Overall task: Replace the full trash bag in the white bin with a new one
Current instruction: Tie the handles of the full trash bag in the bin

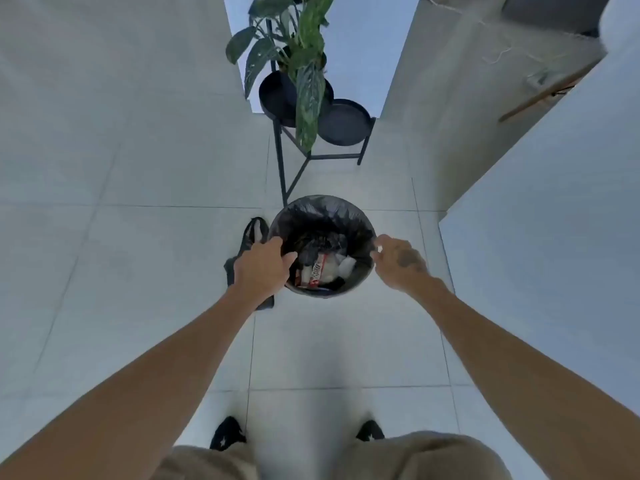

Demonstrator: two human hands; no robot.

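Note:
A round bin stands on the tiled floor in front of me, lined with a black trash bag folded over its rim. Inside lie wrappers and white paper scraps. My left hand grips the bag's edge at the left rim, fingers curled over it. At the right rim my right hand pinches the bag's edge. A second black bag lies flat on the floor just left of the bin, partly hidden under my left hand.
A black metal plant stand with two round trays and a leafy plant stands right behind the bin. White walls close in on the left and right. My two feet in black shoes are below.

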